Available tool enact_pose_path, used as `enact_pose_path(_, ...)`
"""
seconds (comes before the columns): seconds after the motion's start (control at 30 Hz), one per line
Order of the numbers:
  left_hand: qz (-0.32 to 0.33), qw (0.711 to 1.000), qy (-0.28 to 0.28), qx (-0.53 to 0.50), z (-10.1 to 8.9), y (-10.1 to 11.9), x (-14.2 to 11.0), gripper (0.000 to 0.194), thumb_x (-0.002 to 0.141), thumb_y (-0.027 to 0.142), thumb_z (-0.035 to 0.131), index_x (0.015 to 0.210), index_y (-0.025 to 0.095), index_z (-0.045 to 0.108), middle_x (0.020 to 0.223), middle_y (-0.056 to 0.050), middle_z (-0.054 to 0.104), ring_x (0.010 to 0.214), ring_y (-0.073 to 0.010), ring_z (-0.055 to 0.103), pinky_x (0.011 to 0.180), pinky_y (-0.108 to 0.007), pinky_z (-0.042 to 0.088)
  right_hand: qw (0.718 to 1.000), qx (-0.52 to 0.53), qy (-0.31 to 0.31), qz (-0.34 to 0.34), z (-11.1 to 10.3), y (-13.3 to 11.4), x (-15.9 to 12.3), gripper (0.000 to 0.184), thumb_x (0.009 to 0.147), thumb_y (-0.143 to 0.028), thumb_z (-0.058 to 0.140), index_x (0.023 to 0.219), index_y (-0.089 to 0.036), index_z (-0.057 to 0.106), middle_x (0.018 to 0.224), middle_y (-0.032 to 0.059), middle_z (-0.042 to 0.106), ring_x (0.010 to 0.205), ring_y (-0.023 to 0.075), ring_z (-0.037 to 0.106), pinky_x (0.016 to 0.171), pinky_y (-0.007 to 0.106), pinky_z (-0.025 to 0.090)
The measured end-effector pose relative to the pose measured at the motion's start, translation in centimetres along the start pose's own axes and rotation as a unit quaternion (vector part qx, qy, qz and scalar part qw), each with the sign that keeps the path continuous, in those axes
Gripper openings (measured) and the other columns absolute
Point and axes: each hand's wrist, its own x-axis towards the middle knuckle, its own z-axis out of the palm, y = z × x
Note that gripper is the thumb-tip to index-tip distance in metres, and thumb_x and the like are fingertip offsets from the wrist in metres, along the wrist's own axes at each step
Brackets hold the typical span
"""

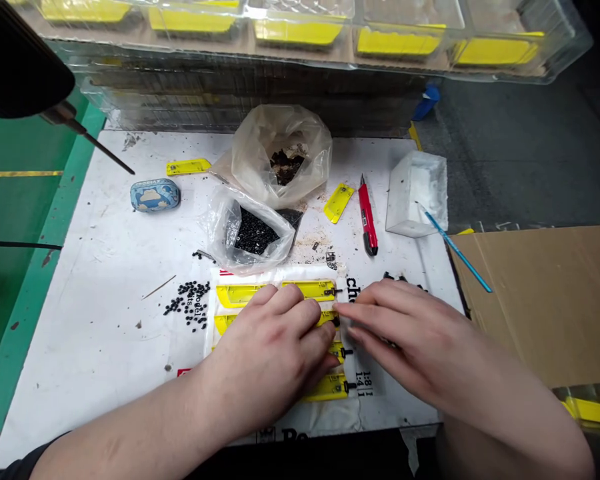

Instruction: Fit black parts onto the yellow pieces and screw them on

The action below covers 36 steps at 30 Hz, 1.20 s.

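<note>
Yellow plastic strips lie in a row on a printed sheet, with small black pieces projecting from their right ends. My left hand rests over the middle strips, its fingers curled down on the second one and hiding much of the others. At that strip's right end is my right hand, its fingers pressed together near the black piece. Whatever is between those fingertips is hidden. Small round black parts are scattered to the left. An open clear bag full of black parts stands just behind the strips.
Behind stands a larger bag with brown scraps, near stacked clear trays. A powered screwdriver hangs at upper left above a blue tin. Rightward lie a red pen-shaped tool, a white box and a blue stick.
</note>
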Motion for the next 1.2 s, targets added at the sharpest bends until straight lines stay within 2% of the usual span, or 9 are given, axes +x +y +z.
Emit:
enact_pose_path(0.1,-0.008,0.999,0.031,-0.036,-0.2,-0.3,0.1,0.023,0.111,0.037,0.063,0.110,0.020,0.079,0.092,-0.004,0.066,0.089,-0.0230,0.054,0.080,-0.040,0.045,0.996,-0.049,0.062,0.032,0.1,0.5,0.1,0.024,0.110,-0.020,0.063,0.132,-0.022,0.071,0.110,0.0057,0.072,0.101,0.0223,0.067,0.092,0.041,0.055)
enact_pose_path(0.2,-0.028,0.997,0.070,-0.030,-0.3,-0.7,0.3,0.021,0.111,0.034,0.064,0.114,0.019,0.079,0.092,-0.005,0.066,0.088,-0.0230,0.054,0.081,-0.039,0.048,0.991,-0.084,0.087,0.050,0.0,0.5,0.4,0.020,0.110,-0.021,0.061,0.128,-0.021,0.072,0.108,0.0074,0.075,0.101,0.0245,0.069,0.093,0.044,0.056)
enact_pose_path(0.4,-0.054,0.997,0.061,0.013,-0.2,-0.8,0.9,0.029,0.108,0.041,0.067,0.123,0.019,0.079,0.104,-0.010,0.066,0.095,-0.0276,0.055,0.083,-0.043,0.050,0.989,-0.090,0.114,0.040,-0.1,0.0,0.7,0.018,0.111,-0.022,0.060,0.122,-0.021,0.075,0.104,0.0084,0.077,0.098,0.0251,0.070,0.090,0.044,0.056)
enact_pose_path(0.53,-0.056,0.996,0.061,0.028,-0.2,-0.6,0.9,0.038,0.108,0.051,0.065,0.126,0.020,0.078,0.110,-0.012,0.066,0.098,-0.0301,0.055,0.085,-0.047,0.050,0.987,-0.100,0.114,0.052,0.2,0.2,0.7,0.018,0.111,-0.022,0.061,0.121,-0.020,0.075,0.105,0.0080,0.077,0.099,0.0257,0.070,0.090,0.044,0.056)
enact_pose_path(0.73,-0.070,0.996,0.037,0.045,0.2,-0.7,0.8,0.046,0.108,0.062,0.061,0.123,0.022,0.079,0.115,-0.012,0.065,0.102,-0.0325,0.054,0.087,-0.050,0.047,0.987,-0.120,0.074,0.071,0.7,0.8,0.9,0.015,0.106,-0.018,0.068,0.118,-0.021,0.077,0.102,0.0057,0.075,0.098,0.0264,0.069,0.088,0.044,0.055)
enact_pose_path(0.97,-0.074,0.996,0.041,0.025,-0.1,-0.9,0.9,0.047,0.108,0.063,0.061,0.125,0.022,0.078,0.114,-0.012,0.064,0.102,-0.0314,0.053,0.086,-0.048,0.047,0.988,-0.118,0.079,0.065,0.9,0.8,1.2,0.012,0.108,-0.021,0.066,0.115,-0.022,0.077,0.103,0.0066,0.075,0.100,0.0265,0.067,0.091,0.045,0.052)
enact_pose_path(1.2,-0.081,0.996,0.022,0.043,0.0,-0.9,1.0,0.047,0.107,0.063,0.061,0.125,0.022,0.077,0.112,-0.011,0.065,0.102,-0.0313,0.052,0.086,-0.049,0.045,0.988,-0.113,0.076,0.069,1.1,0.8,1.3,0.011,0.108,-0.020,0.067,0.113,-0.022,0.077,0.102,0.0058,0.074,0.099,0.0252,0.066,0.092,0.044,0.052)
